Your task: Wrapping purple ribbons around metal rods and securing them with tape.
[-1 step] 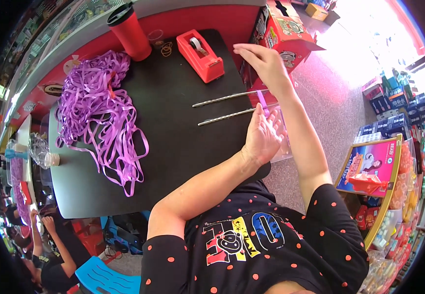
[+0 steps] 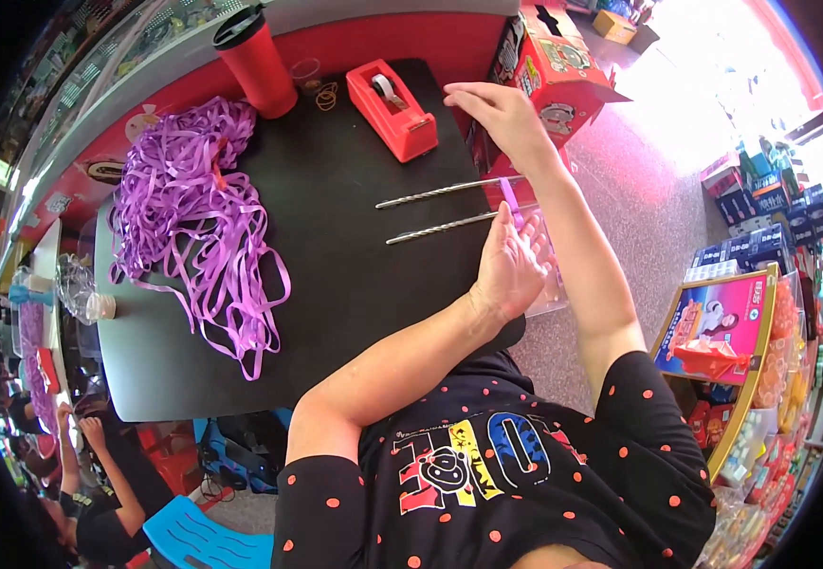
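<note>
Two slim spiral-grooved metal rods (image 2: 440, 229) jut side by side over the black table from its right edge. A short strip of purple ribbon (image 2: 509, 194) spans them near that edge. My left hand (image 2: 514, 268) is just below the ribbon, palm up, fingers loosely apart, its thumb by the lower rod. Whether the thumb touches the ribbon, I cannot tell. My right hand (image 2: 511, 123) is raised beyond the rods, fingertips drawn together and pointing left; what they hold, if anything, does not show. A large tangled heap of purple ribbon (image 2: 184, 199) covers the table's left part.
On the black table (image 2: 336, 322), a red tape dispenser (image 2: 394, 114) and red tumbler (image 2: 258, 66) stand at the back, with rubber bands (image 2: 327, 96) between. A red carton (image 2: 563, 71) is at back right. A blue stool (image 2: 205, 536) stands lower left.
My right hand has shifted very slightly to the left. My left hand, the rods and the ribbon look the same.
</note>
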The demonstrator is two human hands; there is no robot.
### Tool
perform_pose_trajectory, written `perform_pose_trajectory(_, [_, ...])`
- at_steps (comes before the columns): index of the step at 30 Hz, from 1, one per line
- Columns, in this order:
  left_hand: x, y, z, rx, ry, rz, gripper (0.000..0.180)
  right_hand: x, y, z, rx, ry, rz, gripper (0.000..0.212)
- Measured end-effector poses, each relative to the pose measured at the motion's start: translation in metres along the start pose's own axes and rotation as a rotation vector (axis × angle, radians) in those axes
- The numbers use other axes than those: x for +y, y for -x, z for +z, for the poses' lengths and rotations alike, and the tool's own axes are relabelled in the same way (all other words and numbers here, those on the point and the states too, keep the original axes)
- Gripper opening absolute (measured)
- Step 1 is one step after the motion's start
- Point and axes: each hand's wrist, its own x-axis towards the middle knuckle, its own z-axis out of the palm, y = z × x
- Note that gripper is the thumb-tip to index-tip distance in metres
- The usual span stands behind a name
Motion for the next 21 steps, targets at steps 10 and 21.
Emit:
perform_pose_trajectory(10, [-0.001, -0.002, -0.008, -0.019, -0.014, 0.009, 0.092, -0.003, -0.061, 0.041, -0.435, -0.245, 0.718, 0.020])
perform_pose_trajectory(21, [0.001, -0.003, -0.003, 0.037, -0.021, 0.015, 0.093, -0.018, -0.047, 0.025, -0.435, -0.326, 0.629, 0.019])
